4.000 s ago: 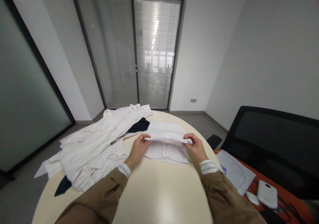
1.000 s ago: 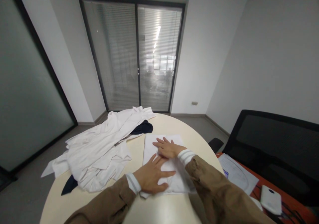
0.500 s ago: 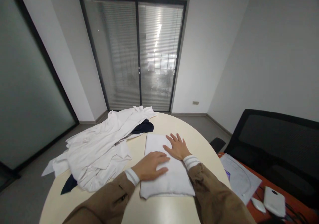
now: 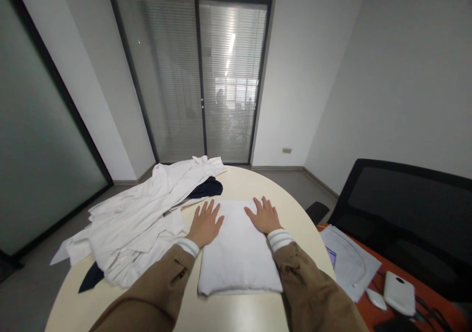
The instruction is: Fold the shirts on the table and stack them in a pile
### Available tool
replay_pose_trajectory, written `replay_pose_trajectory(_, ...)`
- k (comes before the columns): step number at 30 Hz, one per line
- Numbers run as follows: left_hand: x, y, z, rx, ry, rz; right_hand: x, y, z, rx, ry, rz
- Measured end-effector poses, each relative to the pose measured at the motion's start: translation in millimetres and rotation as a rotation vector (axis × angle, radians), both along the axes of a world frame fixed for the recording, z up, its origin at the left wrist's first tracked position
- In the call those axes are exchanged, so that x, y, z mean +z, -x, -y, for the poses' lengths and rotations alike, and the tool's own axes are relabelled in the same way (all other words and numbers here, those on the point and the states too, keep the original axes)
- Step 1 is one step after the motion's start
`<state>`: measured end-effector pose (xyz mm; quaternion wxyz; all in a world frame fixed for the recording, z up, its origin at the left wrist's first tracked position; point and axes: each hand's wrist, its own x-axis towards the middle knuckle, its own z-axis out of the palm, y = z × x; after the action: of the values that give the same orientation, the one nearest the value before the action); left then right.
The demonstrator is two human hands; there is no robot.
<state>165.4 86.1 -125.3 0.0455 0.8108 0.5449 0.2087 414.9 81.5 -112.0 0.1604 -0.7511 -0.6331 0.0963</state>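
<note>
A folded white garment [image 4: 238, 253] lies as a flat rectangle in the middle of the cream round table [image 4: 236, 187]. My left hand [image 4: 205, 224] rests palm down at its upper left edge, with fingers spread and nothing held. My right hand [image 4: 262, 216] lies flat at the garment's upper right corner, fingers apart, also holding nothing. Left of my left hand is a loose heap of white clothing [image 4: 132, 224]. A navy garment [image 4: 206, 188] shows at the far side of that heap, and a navy tip [image 4: 91, 278] pokes out near its front.
Past the table's right edge stands an orange desk [image 4: 368, 283] with papers [image 4: 348, 260], a white power bank [image 4: 398, 292] and a white mouse [image 4: 376, 298]. A black chair [image 4: 405, 228] stands behind it. A glass door with blinds [image 4: 195, 76] fills the back wall.
Both hands have slid up and outward on the garment, the left moving to its left edge. Earlier they pinched and lifted a fold; now the garment lies flat as a folded rectangle.
</note>
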Motion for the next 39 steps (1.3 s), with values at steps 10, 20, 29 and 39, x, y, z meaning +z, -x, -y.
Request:
replay_pose_trajectory(10,-9.2,6,-14,-0.064,0.065,0.558,-18.9,-29,-19,0.105,-0.333,-0.471)
replay_pose_trajectory(20,-5.6,3,-14,-0.213,0.576,1.271,-5.5,-37,-23,0.019,-0.533,-0.967)
replay_pose_trajectory(29,6.9,11,-15,-0.156,0.288,1.148,13.8,-31,7,0.310,0.090,-1.356)
replay_pose_trajectory(39,14.3,9,-4,-0.242,0.584,1.217,6.5,-35,7,0.384,0.063,-1.280)
